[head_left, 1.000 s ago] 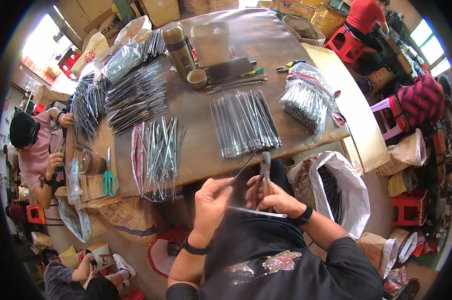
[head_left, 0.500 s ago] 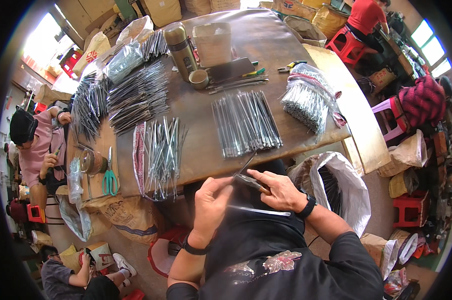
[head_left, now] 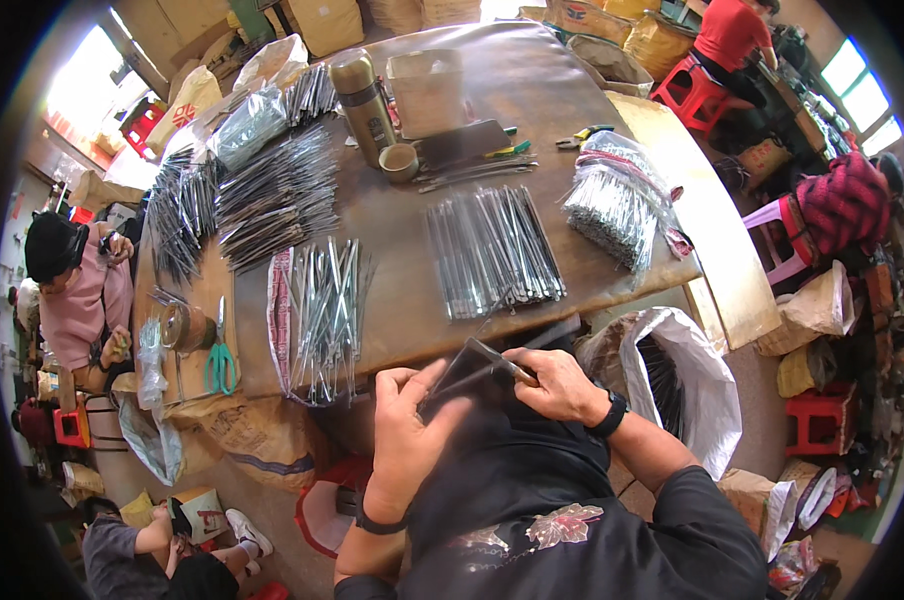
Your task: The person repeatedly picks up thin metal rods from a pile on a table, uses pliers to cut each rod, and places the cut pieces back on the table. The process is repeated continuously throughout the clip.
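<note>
My right hand [head_left: 560,385] is closed around a dark metal tool [head_left: 484,360] that looks like pliers, blurred, held above my lap at the table's near edge. My left hand [head_left: 410,435] is beside its tip, thumb and fingers apart; motion smears the gap between them, where a thin dark streak shows. Just beyond the hands, a row of thin metal strips [head_left: 497,250] lies side by side on the brown table [head_left: 392,300]. Left of it is a looser bunch of strips [head_left: 324,310].
Large strip piles [head_left: 277,195] cover the table's left. A bagged bundle [head_left: 612,210] and another pair of pliers [head_left: 584,136] lie right. A flask [head_left: 364,105], cup [head_left: 399,162] and bin [head_left: 427,90] stand behind. Teal scissors [head_left: 220,360] lie left. A white sack [head_left: 687,385] is open beside me. Other people sit around.
My left hand has opened from a pinch and dropped slightly. The tool in my right hand has swung its tip upward. A pale strip over my lap no longer shows.
</note>
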Action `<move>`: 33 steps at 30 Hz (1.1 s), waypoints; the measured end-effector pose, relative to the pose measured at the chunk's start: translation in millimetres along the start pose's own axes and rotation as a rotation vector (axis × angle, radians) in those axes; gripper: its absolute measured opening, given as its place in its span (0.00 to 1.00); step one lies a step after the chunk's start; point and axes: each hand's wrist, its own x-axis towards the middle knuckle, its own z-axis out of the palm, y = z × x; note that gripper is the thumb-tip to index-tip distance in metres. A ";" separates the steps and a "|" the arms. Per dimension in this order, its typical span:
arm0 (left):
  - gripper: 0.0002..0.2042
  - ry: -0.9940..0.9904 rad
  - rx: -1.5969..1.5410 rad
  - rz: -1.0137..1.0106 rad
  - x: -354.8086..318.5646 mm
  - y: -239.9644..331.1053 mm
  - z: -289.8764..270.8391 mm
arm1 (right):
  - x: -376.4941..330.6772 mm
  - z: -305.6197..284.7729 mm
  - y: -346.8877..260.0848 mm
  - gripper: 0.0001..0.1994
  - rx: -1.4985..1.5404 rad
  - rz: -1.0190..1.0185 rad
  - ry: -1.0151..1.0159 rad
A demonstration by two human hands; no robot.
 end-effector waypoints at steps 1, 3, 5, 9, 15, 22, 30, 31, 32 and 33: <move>0.15 0.028 0.000 0.005 2.6 -2.7 0.7 | 1.5 2.3 -1.3 0.20 -0.008 0.009 -0.017; 0.12 0.118 -0.008 0.011 6.2 -11.4 3.0 | 4.2 6.7 -1.8 0.25 0.036 -0.018 -0.049; 0.12 0.147 -0.001 -0.029 14.9 -28.0 0.2 | 6.3 13.9 0.2 0.26 0.041 -0.031 -0.015; 0.13 0.213 -0.094 -0.280 42.8 -69.0 -10.3 | 5.3 15.7 16.5 0.27 0.157 0.072 -0.046; 0.18 0.283 0.233 -0.172 55.1 -87.3 -19.6 | -5.6 9.6 32.1 0.26 0.416 0.163 0.041; 0.13 0.292 0.360 0.019 63.7 -62.7 44.0 | -18.6 -0.2 17.1 0.28 0.623 0.186 -0.008; 0.16 0.150 0.121 -0.199 115.6 -98.6 85.9 | -27.7 -12.7 15.9 0.28 0.748 0.226 0.033; 0.15 0.164 0.073 -0.186 119.0 -101.0 83.7 | -30.8 -15.5 18.6 0.28 0.815 0.257 0.057; 0.14 0.133 0.027 -0.221 121.7 -102.7 78.7 | -34.4 -20.2 22.6 0.27 0.888 0.283 0.079; 0.16 0.089 -0.144 -0.310 121.9 -103.3 72.5 | -38.5 -26.1 27.7 0.26 0.921 0.294 0.113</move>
